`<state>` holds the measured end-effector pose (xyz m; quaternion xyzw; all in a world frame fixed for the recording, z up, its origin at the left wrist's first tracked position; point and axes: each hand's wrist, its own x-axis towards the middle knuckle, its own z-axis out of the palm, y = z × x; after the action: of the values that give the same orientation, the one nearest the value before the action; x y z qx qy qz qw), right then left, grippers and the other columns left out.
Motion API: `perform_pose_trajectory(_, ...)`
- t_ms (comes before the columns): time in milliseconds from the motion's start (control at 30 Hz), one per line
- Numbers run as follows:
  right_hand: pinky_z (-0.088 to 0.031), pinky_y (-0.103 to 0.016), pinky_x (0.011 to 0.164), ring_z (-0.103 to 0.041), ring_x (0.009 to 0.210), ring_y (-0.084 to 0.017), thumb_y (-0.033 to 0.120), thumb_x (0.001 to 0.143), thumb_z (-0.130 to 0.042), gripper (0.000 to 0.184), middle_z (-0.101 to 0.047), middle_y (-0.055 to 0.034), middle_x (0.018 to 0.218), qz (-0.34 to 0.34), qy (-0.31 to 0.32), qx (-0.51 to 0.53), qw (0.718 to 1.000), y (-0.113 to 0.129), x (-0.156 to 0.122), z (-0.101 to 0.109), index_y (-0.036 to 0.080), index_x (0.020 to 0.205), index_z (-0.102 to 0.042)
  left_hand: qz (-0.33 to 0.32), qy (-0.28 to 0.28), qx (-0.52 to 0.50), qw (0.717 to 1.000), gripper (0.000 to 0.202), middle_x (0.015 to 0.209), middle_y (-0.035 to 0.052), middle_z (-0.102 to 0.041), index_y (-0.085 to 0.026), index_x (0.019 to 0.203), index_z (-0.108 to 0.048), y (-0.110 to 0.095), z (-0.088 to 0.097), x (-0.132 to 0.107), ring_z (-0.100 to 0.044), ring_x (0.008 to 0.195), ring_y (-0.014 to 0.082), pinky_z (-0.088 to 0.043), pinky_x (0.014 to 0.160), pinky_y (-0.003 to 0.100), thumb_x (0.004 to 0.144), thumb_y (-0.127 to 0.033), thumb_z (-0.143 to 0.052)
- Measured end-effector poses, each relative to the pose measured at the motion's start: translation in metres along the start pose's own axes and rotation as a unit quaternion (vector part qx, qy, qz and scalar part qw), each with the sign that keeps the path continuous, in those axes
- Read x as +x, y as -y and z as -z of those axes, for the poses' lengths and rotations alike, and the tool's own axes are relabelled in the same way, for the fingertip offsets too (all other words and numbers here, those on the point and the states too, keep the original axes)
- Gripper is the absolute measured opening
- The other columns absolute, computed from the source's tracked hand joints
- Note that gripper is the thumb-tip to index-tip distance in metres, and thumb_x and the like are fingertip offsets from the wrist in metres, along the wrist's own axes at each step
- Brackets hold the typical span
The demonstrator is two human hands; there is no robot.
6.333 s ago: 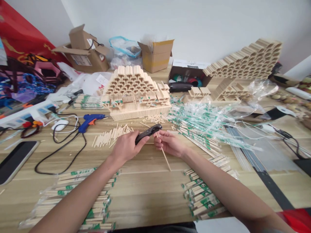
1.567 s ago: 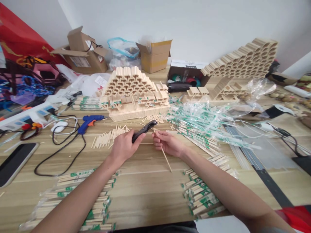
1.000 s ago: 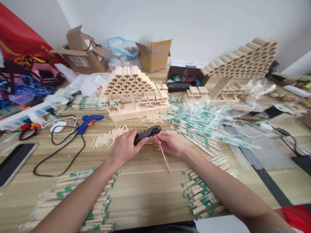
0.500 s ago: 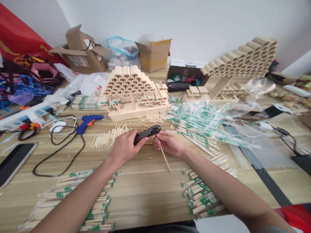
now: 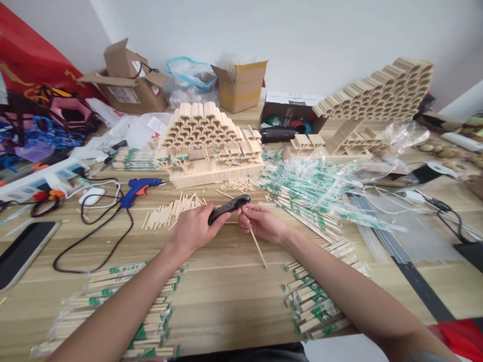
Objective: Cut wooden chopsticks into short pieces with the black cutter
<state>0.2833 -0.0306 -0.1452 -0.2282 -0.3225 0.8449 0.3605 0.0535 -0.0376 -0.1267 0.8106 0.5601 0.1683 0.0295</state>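
My left hand (image 5: pixel 194 229) is closed round the handles of black cutting pliers (image 5: pixel 229 207), whose jaws point right toward my other hand. My right hand (image 5: pixel 264 222) pinches a thin wooden chopstick (image 5: pixel 258 248) near its upper end, which meets the plier jaws; the stick slants down to the wooden table (image 5: pixel 226 296). A pile of short cut stick pieces (image 5: pixel 169 211) lies just left of the pliers. Behind them stands a stepped model built of stick pieces (image 5: pixel 209 143).
A blue glue gun (image 5: pixel 138 188) with black cord lies left, a phone (image 5: pixel 22 249) further left. Wrapped chopstick packs (image 5: pixel 128 301) lie near the front left and packs (image 5: pixel 313 306) front right. Empty wrappers (image 5: pixel 317 188) and a second stick structure (image 5: pixel 377 100) are right; cardboard boxes (image 5: pixel 241 85) behind.
The pliers tilted and shifted slightly at the chopstick's upper end. Both hands stay in nearly the same place, still gripping the pliers and stick.
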Motion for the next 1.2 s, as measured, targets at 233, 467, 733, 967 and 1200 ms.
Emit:
perform_pose_trajectory(233, -0.039, -0.026, 0.062, -0.05, 0.063, -0.012, 0.04, 0.089, -0.078, 0.027, -0.059, 0.0011, 0.069, 0.015, -0.016, -0.024, 0.999, 0.002, -0.001, -0.005, 0.016, 0.099, -0.069, 0.037, 0.001, -0.142, 0.989, 0.055, 0.06, 0.002, -0.059, -0.021, 0.069, -0.055, 0.0, 0.002, 0.003, -0.056, 0.057, 0.0181, -0.033, 0.058, 0.03, 0.098, -0.066, -0.041)
perform_pose_trajectory(467, -0.045, -0.023, 0.064, -0.061, 0.075, -0.013, 0.033, 0.083, -0.084, 0.028, -0.074, -0.0025, 0.093, 0.061, -0.09, -0.001, 0.994, 0.004, 0.0, -0.008, 0.022, 0.1, -0.066, 0.126, 0.025, -0.437, 0.89, 0.051, 0.06, 0.0, -0.059, -0.019, 0.072, -0.059, 0.007, -0.004, 0.007, -0.046, 0.048, 0.0113, -0.032, 0.048, 0.026, 0.092, -0.066, -0.056)
perform_pose_trajectory(733, -0.055, -0.021, 0.068, -0.074, 0.091, -0.016, 0.038, 0.069, -0.094, 0.036, -0.075, -0.0018, 0.087, 0.177, -0.241, -0.023, 0.954, 0.004, 0.009, 0.007, 0.019, 0.083, -0.067, 0.209, -0.013, -0.68, 0.703, 0.038, 0.056, 0.0002, -0.061, -0.017, 0.076, -0.062, 0.007, 0.002, 0.014, -0.037, 0.036, 0.0059, -0.025, 0.038, 0.022, 0.081, -0.053, -0.073)
perform_pose_trajectory(967, -0.058, -0.029, 0.075, -0.075, 0.098, -0.022, 0.048, 0.066, -0.094, 0.045, -0.076, -0.0035, 0.09, 0.207, -0.265, -0.078, 0.939, 0.002, 0.008, 0.002, 0.021, 0.081, -0.061, 0.228, -0.06, -0.73, 0.641, 0.027, 0.071, 0.0038, -0.07, -0.016, 0.083, -0.064, 0.015, 0.009, 0.021, -0.036, 0.039, 0.0033, -0.023, 0.04, 0.021, 0.07, -0.034, -0.08)
perform_pose_trajectory(1200, -0.051, -0.036, 0.074, -0.063, 0.086, -0.022, 0.04, 0.092, -0.071, 0.021, -0.068, -0.0069, 0.098, 0.321, -0.327, -0.412, 0.788, -0.003, 0.003, 0.005, 0.025, 0.104, -0.062, 0.25, -0.184, -0.682, 0.662, 0.028, 0.069, 0.0002, -0.067, -0.017, 0.08, -0.062, 0.016, 0.003, 0.025, -0.04, 0.042, 0.0035, -0.03, 0.041, 0.02, 0.07, -0.034, -0.083)
